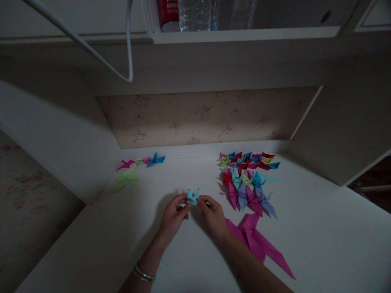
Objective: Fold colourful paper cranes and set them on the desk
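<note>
Two hands, left (174, 215) and right (212, 213), pinch one small light-blue folded paper (192, 197) between fingertips above the white surface (189, 260).

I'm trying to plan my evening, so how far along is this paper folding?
The small paper figures grouped on the right, the large magenta figure and the left-hand cluster look done. Both the left hand and right hand hold a light blue piece, perhaps unfinished. No unfolded sheets show, so I can't tell what else is left.
</note>
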Motion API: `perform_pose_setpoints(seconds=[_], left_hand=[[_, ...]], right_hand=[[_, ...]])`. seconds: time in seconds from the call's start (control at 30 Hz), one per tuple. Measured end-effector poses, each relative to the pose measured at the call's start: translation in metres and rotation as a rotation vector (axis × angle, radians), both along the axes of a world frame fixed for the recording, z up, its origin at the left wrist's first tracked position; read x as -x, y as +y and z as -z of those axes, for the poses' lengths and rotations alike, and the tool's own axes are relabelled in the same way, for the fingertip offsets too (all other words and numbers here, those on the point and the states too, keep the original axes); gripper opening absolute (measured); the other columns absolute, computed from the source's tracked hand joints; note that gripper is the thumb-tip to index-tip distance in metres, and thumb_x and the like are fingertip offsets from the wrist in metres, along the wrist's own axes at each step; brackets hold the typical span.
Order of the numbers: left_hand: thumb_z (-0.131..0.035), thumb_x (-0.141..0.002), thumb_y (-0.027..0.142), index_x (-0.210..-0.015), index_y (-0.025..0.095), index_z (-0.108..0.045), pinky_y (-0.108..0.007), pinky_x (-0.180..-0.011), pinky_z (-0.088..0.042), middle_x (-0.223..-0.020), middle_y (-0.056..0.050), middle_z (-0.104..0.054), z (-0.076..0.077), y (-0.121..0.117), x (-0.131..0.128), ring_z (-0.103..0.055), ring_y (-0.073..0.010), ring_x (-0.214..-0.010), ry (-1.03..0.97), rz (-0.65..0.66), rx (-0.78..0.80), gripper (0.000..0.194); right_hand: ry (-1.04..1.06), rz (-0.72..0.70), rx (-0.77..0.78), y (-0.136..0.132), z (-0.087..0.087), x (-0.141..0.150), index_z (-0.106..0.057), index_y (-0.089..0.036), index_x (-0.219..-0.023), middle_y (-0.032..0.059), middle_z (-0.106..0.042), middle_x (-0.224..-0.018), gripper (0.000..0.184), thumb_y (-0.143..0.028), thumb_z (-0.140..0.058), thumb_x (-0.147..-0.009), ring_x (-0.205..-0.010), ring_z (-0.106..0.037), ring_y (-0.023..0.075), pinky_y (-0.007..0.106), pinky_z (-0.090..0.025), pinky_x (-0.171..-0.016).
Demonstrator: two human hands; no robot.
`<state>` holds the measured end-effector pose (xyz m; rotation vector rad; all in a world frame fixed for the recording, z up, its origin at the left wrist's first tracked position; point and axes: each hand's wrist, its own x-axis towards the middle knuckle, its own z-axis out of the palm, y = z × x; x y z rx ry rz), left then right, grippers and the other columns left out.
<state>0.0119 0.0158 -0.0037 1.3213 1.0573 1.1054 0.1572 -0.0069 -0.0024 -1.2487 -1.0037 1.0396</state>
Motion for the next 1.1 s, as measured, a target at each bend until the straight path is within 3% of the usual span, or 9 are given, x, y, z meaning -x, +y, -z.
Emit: perform_pose_setpoints(seconds=[0.33, 0.47, 0.6, 0.7, 0.8, 0.93, 1.1], left_hand=[[-0.067, -0.076, 0.037, -0.105, 0.016, -0.06, -0.021, -0.047, -0.038, -0.093, -0.005, -0.064, 0.001, -0.001, 0.0, -0.05, -0.0063, -0.05, -0.003, 0.03, -0.019, 0.036], [-0.067, -0.075, 0.037, -0.106, 0.017, -0.06, -0.021, -0.048, -0.039, -0.094, -0.005, -0.063, -0.002, -0.005, 0.0, -0.05, -0.0069, -0.052, -0.031, 0.035, -0.026, 0.038], [-0.068, -0.074, 0.038, -0.109, 0.019, -0.058, -0.021, -0.048, -0.038, -0.095, -0.002, -0.06, -0.005, -0.009, 0.0, -0.049, -0.0062, -0.053, -0.027, 0.017, -0.029, 0.041], [-0.07, -0.072, 0.039, -0.107, 0.02, -0.059, -0.021, -0.048, -0.038, -0.092, 0.0, -0.057, -0.005, -0.009, -0.001, -0.049, -0.0058, -0.053, -0.011, 0.007, -0.015, 0.041], [-0.069, -0.072, 0.04, -0.106, 0.019, -0.059, -0.021, -0.047, -0.037, -0.09, 0.0, -0.056, -0.001, -0.008, -0.001, -0.05, -0.006, -0.052, 0.006, 0.03, 0.01, 0.042], [-0.069, -0.071, 0.042, -0.105, 0.018, -0.06, -0.021, -0.046, -0.037, -0.088, 0.0, -0.056, 0.004, -0.007, -0.002, -0.05, -0.0064, -0.052, 0.014, 0.041, 0.019, 0.043], [-0.068, -0.071, 0.044, -0.105, 0.017, -0.061, -0.021, -0.046, -0.038, -0.087, 0.0, -0.057, 0.002, -0.008, -0.002, -0.05, -0.0072, -0.054, 0.014, 0.031, 0.046, 0.044]], right_hand=[[0.077, -0.02, -0.02, 0.003, -0.001, 0.004, -0.069, -0.016, -0.092, -0.0034, -0.049, -0.05, 0.042, -0.054, -0.062, -0.076, -0.046, -0.038, 0.0107, 0.024, -0.029, -0.044], [0.031, -0.019, -0.041, -0.001, -0.018, 0.004, -0.07, -0.019, -0.085, -0.0031, -0.05, -0.052, 0.038, -0.055, -0.062, -0.076, -0.046, -0.039, 0.0107, 0.023, -0.028, -0.042], [0.041, -0.002, -0.115, -0.012, -0.051, -0.014, -0.068, -0.018, -0.088, -0.0047, -0.049, -0.054, 0.036, -0.052, -0.062, -0.078, -0.045, -0.037, 0.0088, 0.022, -0.026, -0.042], [0.034, 0.056, -0.166, -0.016, -0.074, -0.048, -0.064, -0.018, -0.088, -0.0063, -0.046, -0.05, 0.036, -0.052, -0.064, -0.077, -0.043, -0.037, 0.0083, 0.021, -0.026, -0.041], [0.011, 0.137, -0.17, -0.015, -0.085, -0.1, -0.06, -0.018, -0.085, -0.0076, -0.045, -0.049, 0.036, -0.052, -0.067, -0.074, -0.04, -0.037, 0.0079, 0.021, -0.025, -0.04], [-0.124, 0.269, -0.186, -0.01, -0.084, -0.182, -0.057, -0.019, -0.079, -0.0069, -0.048, -0.054, 0.039, -0.054, -0.071, -0.069, -0.043, -0.04, 0.0076, 0.021, -0.03, -0.042], [-0.495, 0.346, -0.024, -0.011, -0.068, -0.266, -0.062, -0.016, -0.084, -0.0035, -0.049, -0.05, 0.048, -0.062, -0.064, -0.07, -0.044, -0.044, 0.0101, 0.022, -0.033, -0.042]])
